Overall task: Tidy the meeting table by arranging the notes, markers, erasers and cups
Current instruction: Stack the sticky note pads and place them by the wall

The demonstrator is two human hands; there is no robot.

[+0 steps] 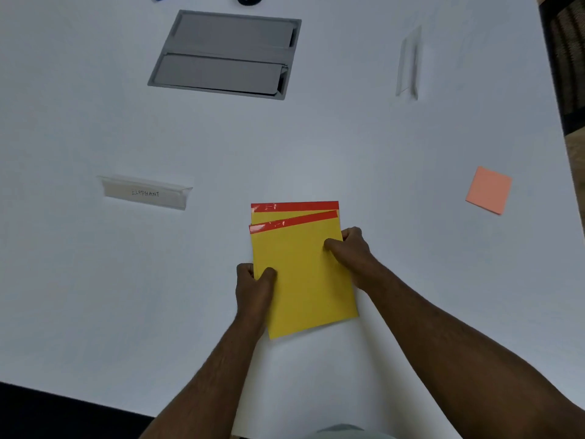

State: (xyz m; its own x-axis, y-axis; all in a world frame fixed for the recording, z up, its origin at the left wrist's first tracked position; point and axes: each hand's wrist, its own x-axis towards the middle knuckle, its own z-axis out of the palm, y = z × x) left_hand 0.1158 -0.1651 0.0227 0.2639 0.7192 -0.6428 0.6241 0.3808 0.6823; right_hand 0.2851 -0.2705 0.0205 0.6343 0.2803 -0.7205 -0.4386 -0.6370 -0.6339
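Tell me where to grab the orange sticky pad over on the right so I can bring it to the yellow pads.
Take the orange sticky pad by two opposite side edges, coming straight down from above with the right hand. It lies flat and alone on the white table, turned slightly askew, so angle the fingers to match. Its low, square block shape probably suits an edge pinch.

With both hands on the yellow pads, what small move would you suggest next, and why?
Probably turn the upper yellow pad square onto the lower yellow pad: its red strip sits tilted and short of the other's, and the left hand and right hand already grip its edges.
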